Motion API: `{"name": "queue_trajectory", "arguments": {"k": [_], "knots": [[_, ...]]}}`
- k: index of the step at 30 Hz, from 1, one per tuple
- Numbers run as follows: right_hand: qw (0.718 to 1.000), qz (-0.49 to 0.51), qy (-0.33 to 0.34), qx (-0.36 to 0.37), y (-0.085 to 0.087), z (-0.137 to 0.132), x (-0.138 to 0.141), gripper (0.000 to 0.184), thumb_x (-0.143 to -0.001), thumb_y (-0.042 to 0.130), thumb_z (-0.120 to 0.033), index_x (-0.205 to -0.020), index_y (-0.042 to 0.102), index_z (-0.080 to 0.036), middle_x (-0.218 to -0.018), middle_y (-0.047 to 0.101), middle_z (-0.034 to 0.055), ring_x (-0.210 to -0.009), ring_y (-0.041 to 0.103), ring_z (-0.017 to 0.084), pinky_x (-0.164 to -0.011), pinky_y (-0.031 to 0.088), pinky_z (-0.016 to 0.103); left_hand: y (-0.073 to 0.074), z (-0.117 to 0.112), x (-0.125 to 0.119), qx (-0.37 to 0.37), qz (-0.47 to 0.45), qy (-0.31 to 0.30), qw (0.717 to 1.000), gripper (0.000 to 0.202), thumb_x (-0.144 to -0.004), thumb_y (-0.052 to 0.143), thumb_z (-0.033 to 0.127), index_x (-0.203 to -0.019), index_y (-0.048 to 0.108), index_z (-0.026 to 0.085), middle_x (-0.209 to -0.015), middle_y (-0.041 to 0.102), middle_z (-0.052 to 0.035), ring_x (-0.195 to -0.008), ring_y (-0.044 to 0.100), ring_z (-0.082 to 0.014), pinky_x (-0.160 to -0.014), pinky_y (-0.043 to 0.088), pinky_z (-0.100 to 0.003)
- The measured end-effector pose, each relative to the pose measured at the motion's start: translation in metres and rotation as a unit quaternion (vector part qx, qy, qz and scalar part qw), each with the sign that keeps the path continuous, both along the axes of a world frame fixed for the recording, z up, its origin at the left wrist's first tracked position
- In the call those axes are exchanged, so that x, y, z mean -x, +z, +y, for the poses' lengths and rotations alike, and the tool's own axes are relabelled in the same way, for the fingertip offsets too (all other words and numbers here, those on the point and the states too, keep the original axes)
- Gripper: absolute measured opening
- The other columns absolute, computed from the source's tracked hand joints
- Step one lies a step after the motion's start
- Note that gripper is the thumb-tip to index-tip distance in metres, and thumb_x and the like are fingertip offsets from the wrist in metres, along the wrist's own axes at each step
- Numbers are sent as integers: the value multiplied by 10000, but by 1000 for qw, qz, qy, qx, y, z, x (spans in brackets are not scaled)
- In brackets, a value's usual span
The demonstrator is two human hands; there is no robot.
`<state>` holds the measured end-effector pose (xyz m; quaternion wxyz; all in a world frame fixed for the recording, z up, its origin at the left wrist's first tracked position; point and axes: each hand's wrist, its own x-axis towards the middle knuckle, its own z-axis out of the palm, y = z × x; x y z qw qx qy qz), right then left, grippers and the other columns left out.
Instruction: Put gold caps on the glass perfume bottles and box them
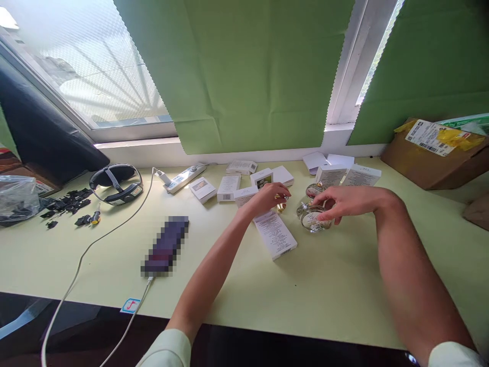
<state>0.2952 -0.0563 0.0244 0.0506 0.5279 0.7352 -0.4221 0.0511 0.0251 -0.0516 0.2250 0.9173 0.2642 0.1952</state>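
My left hand [269, 198] is closed in a pinch over a small shiny thing that I cannot make out. Just under its fingers is a gold cap-like piece [281, 207]. My right hand [342, 201] reaches in from the right, its thumb and fingers closed at a round clear glass bottle [314, 221] that looks like a perfume bottle. Behind it stands another round glass bottle [314, 190], partly hidden by the hand. Between my hands and nearer to me, a white printed box [275, 235] lies flat on the table.
Several white boxes [228, 188] lie behind my hands. A power strip [185, 178], headset [116, 184], pixelated dark phone-like slab [166, 247], white cable [86, 250], screwdriver [96, 216] and black pieces [69, 203] are left. A cardboard box [431, 165] stands back right.
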Motion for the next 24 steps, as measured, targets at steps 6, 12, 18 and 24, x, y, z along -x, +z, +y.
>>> {"name": "queue_trajectory", "arguments": {"k": [6,12,18,24], "knots": [[1000,31,3,4,-6,3,-3,635,-741,656,-616,-1200,653,-177,-1258,640,110,-950,699,271,-716,582,309,22,-13,1,56,-50,2,997,232,-868,642,327,-1030,721,181,-1111,635,-83,-864,645,-139,-794,513,-272],[1000,1,2,1,-10,6,-3,647,-737,659,-621,-1223,636,-194,-1159,668,91,-821,723,236,-729,573,316,34,-24,1,144,-81,-19,986,229,-853,649,309,-1026,708,172,-1004,657,-56,-849,632,-118,-814,509,-265],[999,39,24,0,-18,11,-3,550,-757,647,-576,-1170,649,-213,-1097,661,82,-926,698,266,-700,581,305,39,-28,1,191,-62,-43,979,248,-851,647,311,-1047,685,164,-942,713,-48,-877,662,-139,-811,509,-272],[999,40,20,-3,-21,12,-5,541,-742,653,-598,-1134,647,-225,-1175,633,86,-913,704,263,-706,572,315,38,-29,-1,193,-60,-44,978,267,-847,665,332,-1056,699,169,-964,731,-49,-871,668,-143,-813,510,-271]]}}
